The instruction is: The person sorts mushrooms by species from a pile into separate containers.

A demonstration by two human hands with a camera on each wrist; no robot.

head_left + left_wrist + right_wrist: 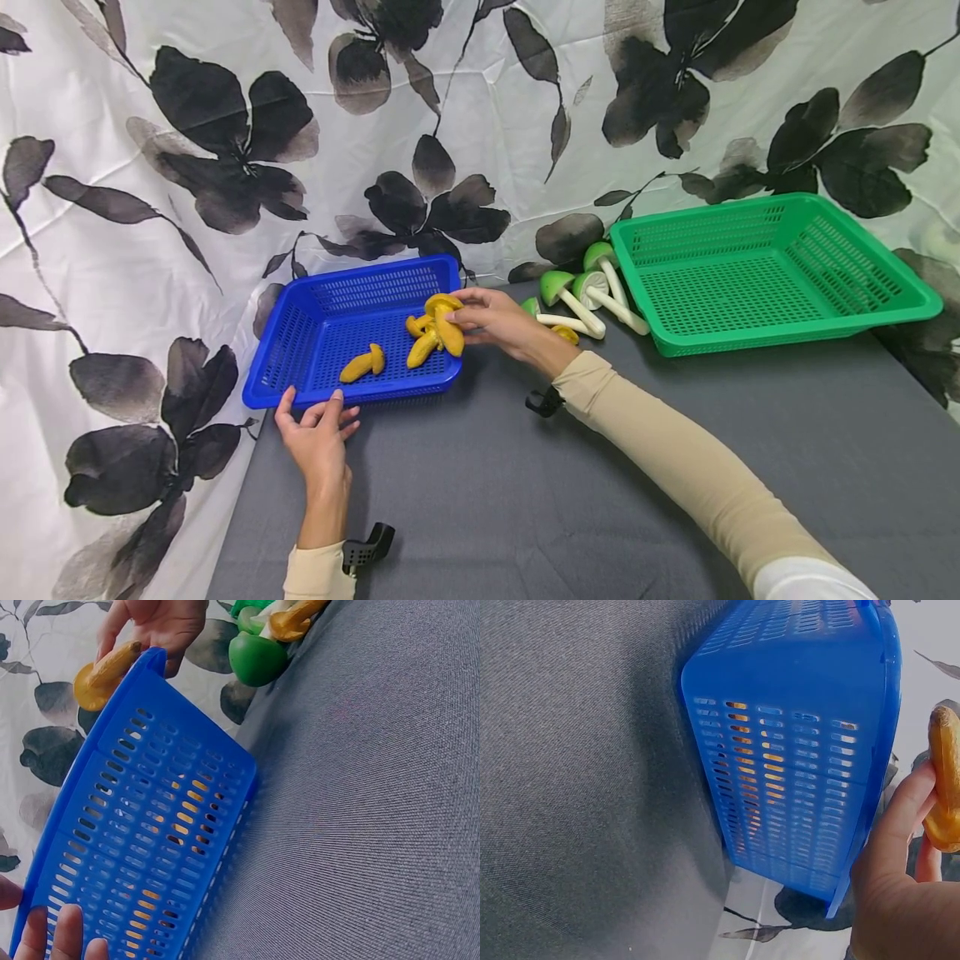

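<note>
A blue basket [296, 342] sits on the grey table with several yellow toy mushrooms inside, one lying apart [362, 364]. My right hand [491, 317] reaches over the basket's right rim and pinches a yellow mushroom [447, 323] just above the others. The right wrist view shows that mushroom [945, 787] against my fingers beside the basket wall [795, 750]. My left hand [315, 429] rests on the basket's near rim, fingers lying on the edge [52, 934]. The left wrist view also catches the held mushroom [105, 673] above the far rim.
A green basket [757, 271] stands empty at the back right. Between the two baskets lie several green-capped mushrooms [585, 292] and one yellow mushroom [564, 333]. A floral cloth [187, 167] hangs behind and to the left.
</note>
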